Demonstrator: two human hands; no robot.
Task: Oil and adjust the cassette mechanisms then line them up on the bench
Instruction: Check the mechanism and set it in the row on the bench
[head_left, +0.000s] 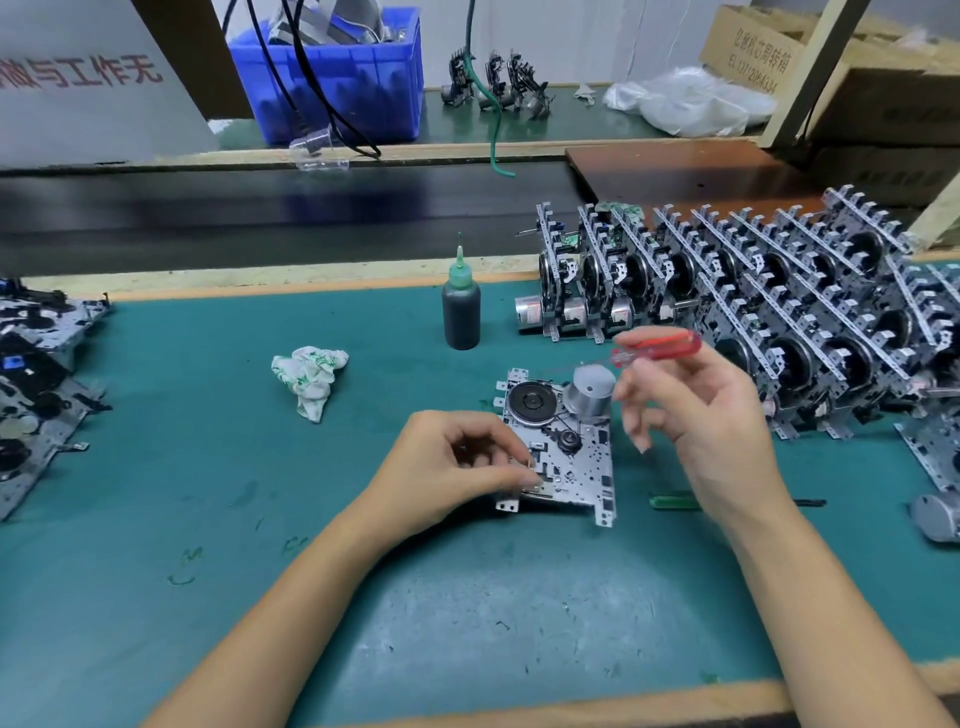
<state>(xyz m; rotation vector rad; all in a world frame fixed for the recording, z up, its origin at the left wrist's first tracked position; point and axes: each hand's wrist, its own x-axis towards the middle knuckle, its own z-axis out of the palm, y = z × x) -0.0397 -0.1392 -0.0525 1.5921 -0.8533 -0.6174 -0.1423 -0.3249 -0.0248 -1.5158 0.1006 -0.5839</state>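
Nearest to us, our left hand (457, 462) curls over the near left edge of a cassette mechanism (563, 447), fingertips pinching its metal plate against the green bench mat (208, 467). The mechanism lies flat in the middle of the mat, with a black flywheel at its far left corner and a silver motor (589, 397) standing at its far right corner.

Our right hand (696, 410) hovers just right of and above the mechanism, pinching a red-handled screwdriver (657, 347) between thumb and forefinger while the other fingers hang loosely curled. The handle lies roughly level, its shaft pointing left over the motor. Beneath our right wrist a green-handled tool (670, 501) lies on the mat, partly hidden.

Further out, a crumpled white cloth (310, 379) sits left of the mechanism, and a dark oil bottle (461, 312) with a green nozzle stands upright behind it. To the right, many finished mechanisms (753, 291) stand on edge in close rows. At the left edge we see more mechanisms (36, 384) lying flat in a pile.

Beyond the bench runs a dark belt (260, 208), and behind that stand a blue crate (332, 78) and cardboard boxes (883, 98).
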